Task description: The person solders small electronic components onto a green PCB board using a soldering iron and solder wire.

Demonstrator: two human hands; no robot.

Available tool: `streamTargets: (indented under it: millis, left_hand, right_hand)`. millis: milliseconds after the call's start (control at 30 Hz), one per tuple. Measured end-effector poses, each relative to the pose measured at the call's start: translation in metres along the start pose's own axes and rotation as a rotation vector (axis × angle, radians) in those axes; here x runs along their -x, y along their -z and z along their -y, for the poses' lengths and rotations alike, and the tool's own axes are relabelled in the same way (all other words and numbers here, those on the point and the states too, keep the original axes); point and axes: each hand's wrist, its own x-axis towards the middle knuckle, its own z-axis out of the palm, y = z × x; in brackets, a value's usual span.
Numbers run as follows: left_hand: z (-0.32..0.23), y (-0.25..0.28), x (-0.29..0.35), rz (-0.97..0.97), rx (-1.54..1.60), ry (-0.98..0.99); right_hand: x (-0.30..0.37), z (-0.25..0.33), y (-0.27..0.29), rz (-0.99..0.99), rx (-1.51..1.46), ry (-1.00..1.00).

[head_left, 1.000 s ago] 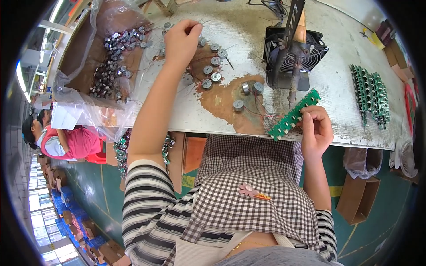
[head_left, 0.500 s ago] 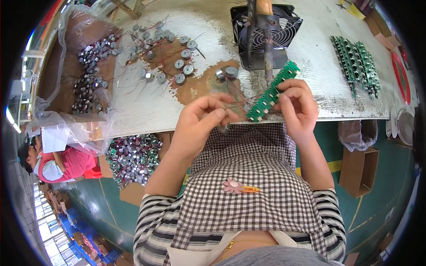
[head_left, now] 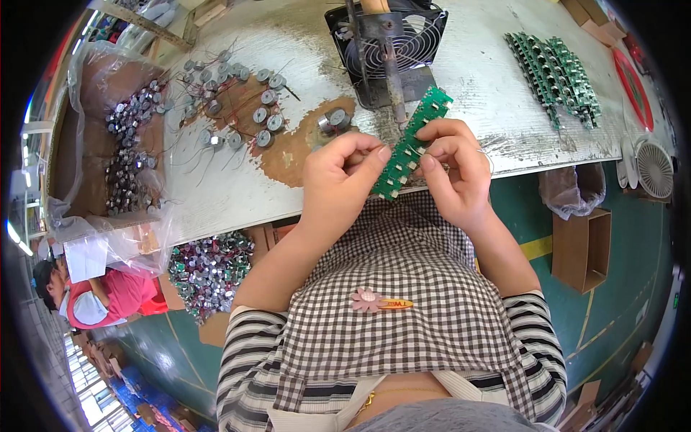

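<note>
My right hand grips a long green circuit board strip by its right edge, with the strip tilted over the table's front edge. The fingers of my left hand are pinched together right beside the strip's left edge. What sits between those fingertips is too small to make out. Just beyond my left hand lie small round silver motors. Above the strip, a soldering iron points down, its tip close to the board. Behind it stands a black fan with a wire guard.
Loose motors with thin wires lie at the left, beside a plastic-lined carton of motors. Several green board strips are stacked at the far right. Below the table are a heap of wired parts, a cardboard box and a seated person.
My left hand has come in to the strip's left edge; before, it was apart from the strip, near thin wires. The whole view has shifted, so the table's things appear farther left.
</note>
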Motion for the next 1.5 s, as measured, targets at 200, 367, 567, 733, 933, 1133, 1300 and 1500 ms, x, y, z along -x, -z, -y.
streamTargets:
  millis: [200, 367, 567, 733, 933, 1133, 1300, 1500]
  left_hand:
    - [0.011, -0.012, -0.014, -0.056, -0.044, -0.282]
    - [0.008, -0.015, -0.015, -0.063, 0.005, -0.165]
    - [0.007, -0.016, -0.021, -0.092, 0.007, -0.188]
    - [0.004, -0.015, -0.012, -0.033, -0.048, -0.118]
    - [0.008, -0.014, -0.009, -0.035, -0.079, -0.172]
    - [0.001, -0.015, -0.015, -0.058, -0.049, -0.183]
    - [0.000, -0.015, -0.009, -0.049, -0.057, -0.159]
    - [0.007, -0.016, -0.009, -0.053, 0.001, -0.175]
  right_hand:
    - [-0.009, 0.004, 0.002, 0.023, 0.108, 0.139]
    - [-0.013, 0.007, 0.005, 0.056, 0.196, 0.150]
    - [-0.022, 0.011, 0.004, 0.047, 0.258, 0.168]
    - [-0.009, 0.009, 0.001, 0.021, 0.124, 0.063]
    - [-0.003, 0.010, 0.001, 0.029, 0.036, 0.008]
    - [-0.019, 0.008, 0.001, 0.032, 0.211, 0.176]
    - [-0.011, 0.010, -0.001, 0.028, 0.177, 0.124]
    - [-0.002, 0.008, 0.001, 0.054, 0.031, -0.009]
